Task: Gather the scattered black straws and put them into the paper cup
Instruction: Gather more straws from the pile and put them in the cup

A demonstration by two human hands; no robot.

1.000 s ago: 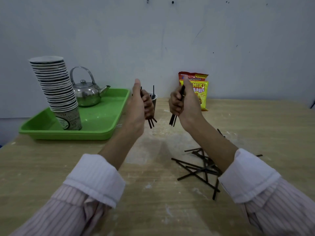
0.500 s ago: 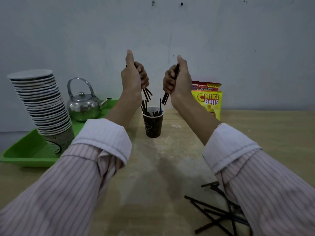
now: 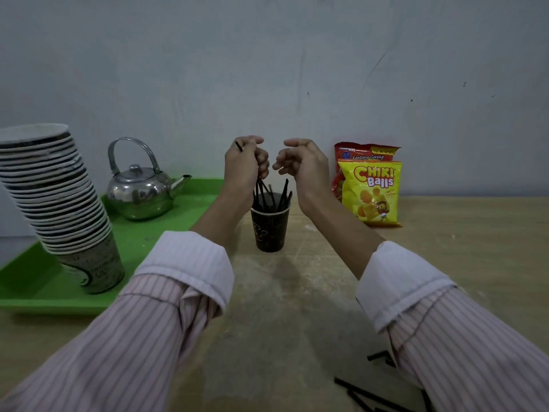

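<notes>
Black straws (image 3: 260, 187) gripped by left hand (image 3: 243, 165) above paper cup (image 3: 269, 230); right hand (image 3: 306, 165) fingers (image 3: 280, 165) loosely curled, empty.

The paper cup (image 3: 269, 230) was set upright at the middle of the table (image 3: 460, 248), with straws (image 3: 277, 197) standing in it, and the left hand (image 3: 243, 165) and right hand (image 3: 301, 165) were held side by side just above its rim. To its left a tray (image 3: 166, 230) was laid on the table, with a kettle (image 3: 139, 188) placed at the back and a stack of cups (image 3: 56, 203) nearer, further left. Two snack bags (image 3: 370, 191) were stood behind and right of the cup, one before the other, and loose straws (image 3: 353, 388) were left near the right sleeve (image 3: 401, 283).
</notes>
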